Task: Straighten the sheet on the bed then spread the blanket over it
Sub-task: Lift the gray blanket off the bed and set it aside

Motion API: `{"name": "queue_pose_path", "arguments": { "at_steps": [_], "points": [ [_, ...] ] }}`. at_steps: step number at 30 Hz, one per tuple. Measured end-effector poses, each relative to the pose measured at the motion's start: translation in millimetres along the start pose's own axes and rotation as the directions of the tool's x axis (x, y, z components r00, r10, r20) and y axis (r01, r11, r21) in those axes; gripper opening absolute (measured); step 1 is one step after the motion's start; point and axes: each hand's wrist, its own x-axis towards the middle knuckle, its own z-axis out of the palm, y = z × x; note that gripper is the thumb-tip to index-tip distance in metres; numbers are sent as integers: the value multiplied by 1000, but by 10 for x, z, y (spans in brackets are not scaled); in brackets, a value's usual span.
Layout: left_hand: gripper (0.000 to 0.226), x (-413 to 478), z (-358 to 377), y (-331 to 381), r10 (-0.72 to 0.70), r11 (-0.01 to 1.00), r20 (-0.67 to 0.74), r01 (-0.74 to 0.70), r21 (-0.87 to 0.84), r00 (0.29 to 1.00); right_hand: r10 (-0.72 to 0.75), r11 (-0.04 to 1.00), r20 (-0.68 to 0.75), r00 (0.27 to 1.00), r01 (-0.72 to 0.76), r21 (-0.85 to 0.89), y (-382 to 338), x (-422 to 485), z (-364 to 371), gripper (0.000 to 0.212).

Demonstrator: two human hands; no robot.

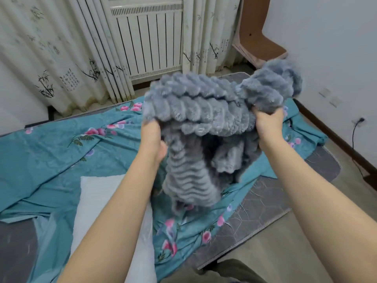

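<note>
A fluffy grey ribbed blanket hangs bunched in the air above the bed. My left hand grips its upper edge on the left. My right hand grips the upper edge on the right, with a wad of blanket bulging above the fist. The rest of the blanket droops down between my arms onto the bed. Beneath it lies a teal sheet with pink flowers, wrinkled and askew, leaving the grey mattress bare at the right and at the near left corner.
A white pillow lies on the sheet under my left forearm. A radiator and patterned curtains stand behind the bed. A white wall with sockets and a black cable runs along the right, with a strip of floor beside the bed.
</note>
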Motion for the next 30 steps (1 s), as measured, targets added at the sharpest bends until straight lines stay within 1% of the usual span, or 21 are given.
{"name": "queue_pose_path", "arguments": {
  "at_steps": [1, 2, 3, 4, 5, 7, 8, 10, 12, 13, 14, 16, 17, 18, 19, 21, 22, 24, 26, 27, 30],
  "points": [
    [39, -60, 134, 52, 35, 999, 55, -34, -10, 998, -83, 987, 37, 996, 88, -138, -27, -14, -29, 52],
    [59, -125, 254, 69, 53, 999, 104, -53, -10, 993, -155, 939, 100, 983, 178, -294, -57, -50, -44, 48],
    [78, -202, 357, 52, 62, 997, 148, -69, 46, 987, -209, 856, 176, 962, 267, -443, -86, -111, -44, 43],
    [90, -292, 446, 4, 49, 984, 188, -80, 160, 981, -247, 738, 266, 932, 359, -572, -114, -198, -28, 38],
    [92, -373, 509, -91, 14, 951, 211, -78, 300, 977, -279, 595, 376, 884, 466, -654, -124, -288, 3, 36],
    [67, -464, 479, -346, -66, 899, 203, -31, 437, 977, -305, 305, 605, 735, 677, -669, -79, -530, 100, 40],
    [52, -487, 411, -446, -101, 913, 149, 32, 406, 984, -286, 211, 685, 670, 741, -637, -23, -655, 147, 46],
    [46, -480, 141, -637, -206, 941, -20, 204, 270, 978, -230, 144, 771, 594, 804, -577, 120, -873, 208, 52],
    [46, -493, -163, -771, -285, 933, -179, 316, 174, 942, -174, 199, 823, 540, 838, -508, 325, -1044, 233, 49],
    [44, -518, -324, -818, -311, 926, -243, 350, 142, 919, -139, 296, 838, 528, 829, -474, 441, -1122, 242, 48],
    [43, -538, -490, -859, -325, 921, -304, 373, 115, 896, -87, 443, 844, 529, 779, -443, 553, -1196, 249, 50],
    [42, -591, -825, -879, -310, 924, -440, 376, 71, 843, 62, 740, 861, 505, 556, -379, 745, -1323, 268, 59],
    [43, -626, -997, -860, -278, 931, -512, 360, 66, 813, 119, 845, 875, 469, 416, -337, 830, -1373, 284, 64],
    [45, -653, -1180, -826, -233, 940, -578, 334, 73, 782, 150, 912, 884, 442, 283, -296, 920, -1400, 300, 69],
    [47, -682, -1370, -781, -174, 950, -630, 297, 93, 757, 171, 945, 881, 442, 180, -274, 1026, -1399, 322, 72],
    [53, -748, -1748, -657, -45, 964, -707, 216, 154, 706, 261, 937, 833, 488, 79, -340, 1258, -1333, 368, 74],
    [57, -785, -1932, -587, 27, 965, -736, 175, 197, 677, 337, 904, 798, 500, 65, -422, 1376, -1284, 384, 74],
    [66, -858, -2328, -491, 179, 938, -770, 129, 321, 613, 471, 809, 736, 486, 94, -580, 1663, -1166, 400, 81],
    [77, -942, -2699, -486, 267, 867, -772, 207, 454, 577, 540, 717, 686, 488, 159, -678, 1979, -1031, 372, 88],
    [79, -993, -2859, -527, 282, 821, -766, 268, 504, 577, 563, 673, 652, 509, 176, -718, 2118, -954, 345, 89],
    [75, -1171, -3146, -758, 236, 688, -750, 438, 578, 618, 610, 526, 518, 600, 183, -831, 2460, -698, 263, 92]
  ]
}}
